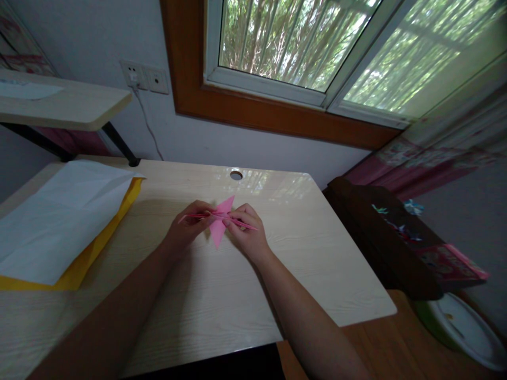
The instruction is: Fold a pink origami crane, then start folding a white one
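A pink folded paper piece (217, 232) with several pointed flaps is held just above the desk, near its middle. My left hand (193, 219) pinches its left side, thumb and fingers closed on the thin folded layers. On the other side my right hand (247, 224) is closed on the right-hand layers, with a narrow point sticking out past the fingers. One flap points up and away from me, another down toward me. The fingertips of both hands nearly meet at its centre and cover part of the folds.
White sheets (71, 211) lie over yellow paper (106, 237) at the desk's left. A raised shelf (79, 108) stands behind them. The pale desk (309, 253) has a round cable hole (236, 174) at its far edge. A dark wooden cabinet (368, 227) stands right, beside a round white-topped container (463, 327).
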The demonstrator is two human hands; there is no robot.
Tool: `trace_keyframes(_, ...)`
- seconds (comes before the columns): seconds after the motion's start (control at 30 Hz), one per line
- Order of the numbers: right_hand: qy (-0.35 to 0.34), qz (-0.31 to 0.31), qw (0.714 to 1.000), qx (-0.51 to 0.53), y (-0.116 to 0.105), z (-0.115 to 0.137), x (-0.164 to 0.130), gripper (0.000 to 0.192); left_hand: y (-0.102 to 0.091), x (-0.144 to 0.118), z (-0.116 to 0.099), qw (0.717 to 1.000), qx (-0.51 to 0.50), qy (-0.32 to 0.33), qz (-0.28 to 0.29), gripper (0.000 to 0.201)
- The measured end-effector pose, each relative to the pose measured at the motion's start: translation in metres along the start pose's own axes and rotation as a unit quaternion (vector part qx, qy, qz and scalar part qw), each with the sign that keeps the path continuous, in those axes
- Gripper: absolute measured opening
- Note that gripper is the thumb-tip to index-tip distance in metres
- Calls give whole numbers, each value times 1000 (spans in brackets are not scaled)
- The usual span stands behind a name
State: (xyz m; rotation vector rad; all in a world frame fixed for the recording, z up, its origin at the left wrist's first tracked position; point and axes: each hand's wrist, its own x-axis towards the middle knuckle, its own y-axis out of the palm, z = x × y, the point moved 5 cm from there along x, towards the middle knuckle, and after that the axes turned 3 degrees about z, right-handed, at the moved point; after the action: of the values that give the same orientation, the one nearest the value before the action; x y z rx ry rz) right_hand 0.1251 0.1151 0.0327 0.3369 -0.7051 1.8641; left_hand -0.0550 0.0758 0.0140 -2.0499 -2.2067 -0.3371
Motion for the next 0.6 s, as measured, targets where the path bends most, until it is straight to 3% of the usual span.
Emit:
trace_keyframes(0.2,75,-2,996,56,-1,-6,3,10,-1,3,5,998,1,57,21,12)
trace_keyframes(0.37,126,5,984,130,0,-17,4,7,-6,5,13,999,-47,17,-1,12)
trace_keyframes(0.6,116,-5,986,120,-1,-19,5,9,-8,5,14,998,-56,3,5,11)
